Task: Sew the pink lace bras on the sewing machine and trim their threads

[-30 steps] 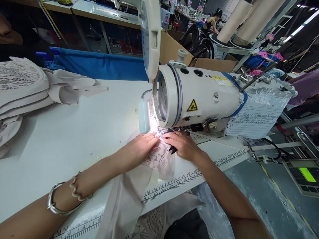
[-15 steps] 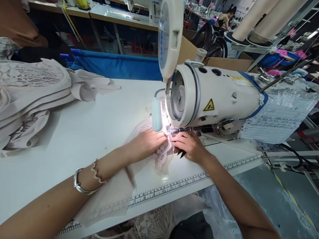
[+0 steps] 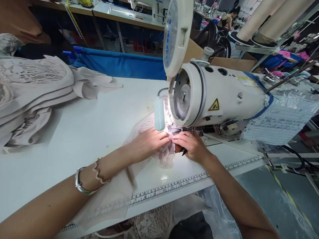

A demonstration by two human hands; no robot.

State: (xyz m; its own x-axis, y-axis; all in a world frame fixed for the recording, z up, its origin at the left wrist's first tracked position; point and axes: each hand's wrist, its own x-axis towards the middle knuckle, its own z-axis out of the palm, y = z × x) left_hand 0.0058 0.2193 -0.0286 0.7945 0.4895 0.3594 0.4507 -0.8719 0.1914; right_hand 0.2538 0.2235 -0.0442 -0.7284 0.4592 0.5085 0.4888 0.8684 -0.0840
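My left hand (image 3: pixel 147 144) presses its fingers on pale pink lace fabric (image 3: pixel 165 154) just in front of the sewing machine's (image 3: pixel 219 94) needle area. The fingers of my right hand (image 3: pixel 191 144) pinch the lace edge from the other side, close to the left fingertips. Out from under the right palm stick dark pointed tips (image 3: pixel 184 152), which look like thread snips tucked in the hand. A sheer part of the fabric (image 3: pixel 109 202) trails beneath my left forearm to the table's front edge. A lit lamp (image 3: pixel 159 114) hangs over the lace; the needle itself is hidden.
Stacked beige lace garments (image 3: pixel 37 89) lie on the left of the white table (image 3: pixel 82 132). A printed ruler strip (image 3: pixel 171 186) runs along the front edge. More lace cloth (image 3: pixel 154 220) rests on my lap. Behind are a blue cloth bin (image 3: pixel 122 64) and another sewing machine (image 3: pixel 152 8).
The lace has moved forward under the machine, so less hangs toward me. Both hands stay pressed on it, hardly shifted. The dark tips under my right hand show less. The view has shifted slightly.
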